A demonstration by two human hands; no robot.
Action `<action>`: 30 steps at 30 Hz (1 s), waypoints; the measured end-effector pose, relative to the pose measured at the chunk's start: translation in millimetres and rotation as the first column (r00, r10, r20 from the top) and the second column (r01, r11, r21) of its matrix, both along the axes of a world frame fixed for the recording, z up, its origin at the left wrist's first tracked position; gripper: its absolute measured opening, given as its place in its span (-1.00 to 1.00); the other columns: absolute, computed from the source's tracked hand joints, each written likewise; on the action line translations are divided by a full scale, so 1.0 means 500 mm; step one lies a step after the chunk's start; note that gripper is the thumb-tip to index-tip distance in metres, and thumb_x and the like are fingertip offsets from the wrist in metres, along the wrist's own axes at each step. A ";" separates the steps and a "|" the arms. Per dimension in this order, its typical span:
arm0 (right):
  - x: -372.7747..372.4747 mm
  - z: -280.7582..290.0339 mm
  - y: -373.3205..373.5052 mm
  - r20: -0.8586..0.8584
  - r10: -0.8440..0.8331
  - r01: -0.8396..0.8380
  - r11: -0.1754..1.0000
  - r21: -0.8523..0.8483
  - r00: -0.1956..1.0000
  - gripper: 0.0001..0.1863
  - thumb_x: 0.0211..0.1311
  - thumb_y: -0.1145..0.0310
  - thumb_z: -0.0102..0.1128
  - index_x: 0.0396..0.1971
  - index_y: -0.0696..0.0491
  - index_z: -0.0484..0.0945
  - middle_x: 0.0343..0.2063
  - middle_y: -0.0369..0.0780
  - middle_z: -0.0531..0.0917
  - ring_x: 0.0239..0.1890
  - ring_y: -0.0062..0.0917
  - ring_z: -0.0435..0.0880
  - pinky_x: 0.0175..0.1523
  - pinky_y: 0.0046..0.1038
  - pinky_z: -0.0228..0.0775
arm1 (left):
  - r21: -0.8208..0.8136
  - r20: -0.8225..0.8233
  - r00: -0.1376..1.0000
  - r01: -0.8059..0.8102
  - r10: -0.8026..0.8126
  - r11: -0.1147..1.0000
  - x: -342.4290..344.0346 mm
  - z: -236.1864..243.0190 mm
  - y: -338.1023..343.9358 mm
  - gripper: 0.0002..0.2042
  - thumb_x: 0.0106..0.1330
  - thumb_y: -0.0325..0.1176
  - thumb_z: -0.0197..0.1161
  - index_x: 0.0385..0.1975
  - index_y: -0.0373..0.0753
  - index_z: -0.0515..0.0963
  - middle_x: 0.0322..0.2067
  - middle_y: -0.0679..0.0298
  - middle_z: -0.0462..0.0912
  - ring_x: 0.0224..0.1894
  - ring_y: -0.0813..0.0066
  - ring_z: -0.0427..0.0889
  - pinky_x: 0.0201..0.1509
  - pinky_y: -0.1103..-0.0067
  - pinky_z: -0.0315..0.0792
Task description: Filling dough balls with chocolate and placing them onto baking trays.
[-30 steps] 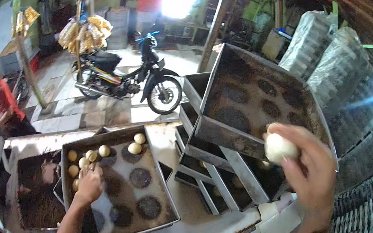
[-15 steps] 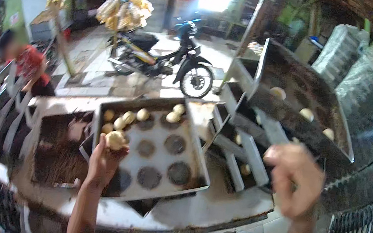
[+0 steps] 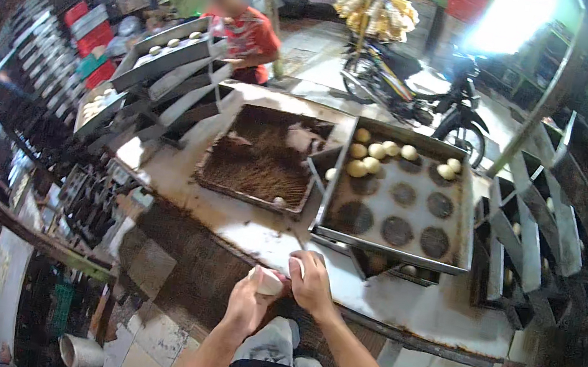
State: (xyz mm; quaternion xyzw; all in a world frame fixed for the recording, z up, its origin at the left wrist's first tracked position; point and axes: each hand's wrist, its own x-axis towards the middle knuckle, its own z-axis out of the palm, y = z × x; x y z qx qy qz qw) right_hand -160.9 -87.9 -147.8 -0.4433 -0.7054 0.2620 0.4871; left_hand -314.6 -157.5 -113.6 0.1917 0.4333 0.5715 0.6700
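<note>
Pale dough (image 3: 268, 283), and the left hand (image 3: 250, 299) had it!
Smooth, creamy-white and rounded, it sat cupped there, partly hidden by the grip; another pale piece (image 3: 298, 268) peeked from the right hand (image 3: 310, 286).

From where I stand, the square tray (image 3: 391, 251) looks like dull, stained metal, the dough balls (image 3: 391, 148) smooth and matt. The tabletop (image 3: 406, 303) gleams; the hanging bags (image 3: 377, 12) look like glossy, crinkled plastic.

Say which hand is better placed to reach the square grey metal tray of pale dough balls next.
Probably the right hand: it's nearer the tray; the left hand, farther back, holds pale dough.
</note>
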 end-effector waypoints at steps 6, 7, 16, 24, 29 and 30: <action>-0.129 -0.178 0.156 0.166 -0.259 0.269 0.962 -0.045 0.952 -0.44 0.25 0.61 0.07 0.27 0.21 0.24 0.21 0.23 0.36 0.21 0.18 0.43 0.34 -0.06 0.30 | -0.001 0.251 0.967 -0.033 0.032 0.999 -0.126 -0.018 -0.004 -0.46 0.65 -0.10 -0.17 0.28 -0.54 0.29 0.27 -0.14 0.46 0.30 -0.03 0.51 0.42 0.20 0.42; -0.140 -0.184 0.169 0.114 -0.251 0.270 0.942 -0.201 0.961 -0.51 0.29 0.58 0.07 0.23 0.21 0.28 0.16 0.20 0.41 0.18 0.14 0.45 0.29 -0.07 0.32 | 0.002 0.180 0.984 -0.011 0.010 1.000 -0.142 -0.021 -0.007 -0.46 0.65 -0.11 -0.17 0.29 -0.55 0.28 0.28 -0.16 0.44 0.30 -0.05 0.50 0.42 0.20 0.44; -0.263 -0.108 0.496 0.227 -0.302 0.334 0.935 -0.120 0.926 -0.91 0.38 0.52 0.09 -0.18 0.20 0.46 -0.35 0.09 0.63 -0.18 0.06 0.64 -0.13 -0.06 0.44 | -0.069 0.130 0.975 -0.175 0.182 0.982 -0.368 -0.074 0.186 -0.80 0.48 -0.39 0.24 -0.02 -0.31 0.47 -0.30 0.23 0.60 -0.32 0.41 0.59 -0.20 0.47 0.53; -0.311 -0.154 0.612 0.721 -0.271 0.370 0.929 0.022 0.638 -0.78 0.33 0.61 0.02 -0.04 0.26 0.40 -0.16 0.12 0.50 -0.25 0.07 0.67 -0.29 -0.09 0.61 | 0.004 -0.117 0.993 -0.010 0.010 1.000 -0.573 -0.068 0.457 -0.61 0.45 -0.44 0.19 0.21 -0.43 0.38 -0.11 0.15 0.64 -0.06 0.42 0.59 0.14 0.48 0.45; -0.303 -0.203 0.611 0.743 -0.240 0.406 0.913 -0.046 0.624 -0.64 0.19 0.68 0.07 0.01 0.21 0.49 -0.16 0.03 0.61 -0.24 0.02 0.70 -0.24 -0.15 0.62 | 0.058 -0.248 0.954 0.190 -0.170 0.980 -0.565 -0.070 0.545 -0.56 0.43 -0.59 0.16 0.30 -0.40 0.34 0.12 0.01 0.62 0.02 0.38 0.66 0.18 0.46 0.54; -0.298 -0.203 0.618 0.744 -0.246 0.412 0.910 -0.043 0.621 -0.64 0.19 0.68 0.07 0.01 0.21 0.49 -0.16 0.03 0.61 -0.24 0.02 0.70 -0.24 -0.15 0.62 | 0.048 -0.265 0.949 0.188 -0.169 0.981 -0.550 -0.086 0.556 -0.55 0.42 -0.57 0.20 0.30 -0.41 0.36 0.08 0.05 0.64 -0.03 0.40 0.68 0.15 0.48 0.56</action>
